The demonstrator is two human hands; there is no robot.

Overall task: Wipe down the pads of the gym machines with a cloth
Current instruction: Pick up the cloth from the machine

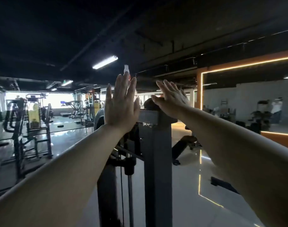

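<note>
1. L hand (122, 105): raised in front of cam, back of hand to lens, fingers straight + slightly spread. Holds nothing I can confirm.
2. Spray bottle (126, 71): clear w/ white top, pokes up just behind L fingertips. Touching or just behind the hand, can't tell; palm side hidden.
3. R hand (171, 99): fingers straight, close together, angled up-left. Palm side seems to rest on the top of the machine post; contact not clear due to blur.
4. Machine post (158, 154): grey upright column, centre frame, between both forearms. Top edge sits at wrist level of both hands. Cable + guide rods (130, 190) just left of it.
5. Dark rounded pad (148, 104): behind post top, between the two hands, close to R thumb. Mostly hidden.
6. Cloth: not visible anywhere in view.
7. Bkgd: gym floor w/ racks (31, 118) on left, bench (185, 145) to right of post, orange LED-lit frame (201, 89) far right, ceiling tube light (105, 62).
</note>
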